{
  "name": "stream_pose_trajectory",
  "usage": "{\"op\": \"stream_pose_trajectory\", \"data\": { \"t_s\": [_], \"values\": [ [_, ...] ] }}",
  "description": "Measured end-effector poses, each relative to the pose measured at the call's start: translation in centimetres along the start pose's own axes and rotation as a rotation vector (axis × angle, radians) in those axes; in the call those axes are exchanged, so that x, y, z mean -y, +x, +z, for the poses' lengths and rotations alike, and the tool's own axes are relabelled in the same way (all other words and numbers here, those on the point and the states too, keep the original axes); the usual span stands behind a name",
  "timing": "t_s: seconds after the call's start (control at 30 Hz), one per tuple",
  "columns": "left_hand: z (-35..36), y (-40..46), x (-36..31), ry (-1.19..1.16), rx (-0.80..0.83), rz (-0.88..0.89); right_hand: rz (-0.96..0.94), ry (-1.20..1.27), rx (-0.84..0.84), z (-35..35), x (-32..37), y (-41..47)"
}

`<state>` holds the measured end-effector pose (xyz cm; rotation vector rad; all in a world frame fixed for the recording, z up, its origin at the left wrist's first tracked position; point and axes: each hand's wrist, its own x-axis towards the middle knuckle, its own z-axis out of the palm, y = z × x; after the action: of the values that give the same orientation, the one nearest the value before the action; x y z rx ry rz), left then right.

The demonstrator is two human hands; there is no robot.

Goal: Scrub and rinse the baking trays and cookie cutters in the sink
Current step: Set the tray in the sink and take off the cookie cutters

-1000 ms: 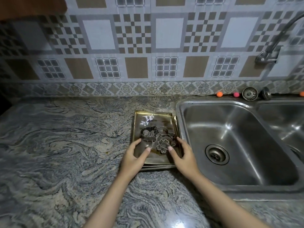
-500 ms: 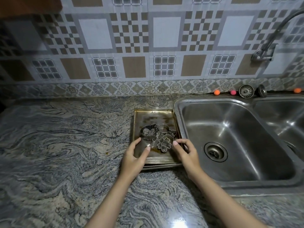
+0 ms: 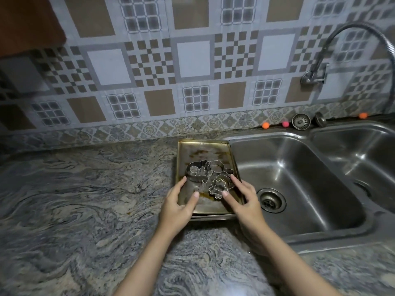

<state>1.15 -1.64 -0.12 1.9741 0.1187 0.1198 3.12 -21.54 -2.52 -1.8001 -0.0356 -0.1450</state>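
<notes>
A stained golden baking tray (image 3: 203,152) lies on the marble counter, right against the left rim of the sink (image 3: 299,189). A second tray's edge shows under its near side. Several metal cookie cutters (image 3: 205,174) sit in a cluster on the tray, a flower-shaped one (image 3: 218,186) nearest me. My left hand (image 3: 178,205) rests over the tray's near left corner, fingers spread. My right hand (image 3: 243,199) is over the near right corner, thumb and forefinger touching either side of the flower cutter.
The double sink is dry, with a drain (image 3: 271,200) in the left basin. A curved faucet (image 3: 320,58) juts from the tiled wall. Two strainer plugs (image 3: 301,121) and small coloured balls (image 3: 265,125) sit on the back ledge. Marble counter (image 3: 85,199) spreads left.
My right hand has shifted from the tray's right edge inward to the flower cutter. The view has tilted up slightly. My left hand has stayed put.
</notes>
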Motion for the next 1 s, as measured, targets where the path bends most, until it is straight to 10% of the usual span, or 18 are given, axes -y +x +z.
{"op": "stream_pose_trajectory", "data": {
  "t_s": [1.0],
  "values": [
    [42.2, 0.5, -14.6, -0.019, 0.272, -0.013, 0.108, -0.246, -0.116, -44.2, -11.0, 4.4]
  ]
}}
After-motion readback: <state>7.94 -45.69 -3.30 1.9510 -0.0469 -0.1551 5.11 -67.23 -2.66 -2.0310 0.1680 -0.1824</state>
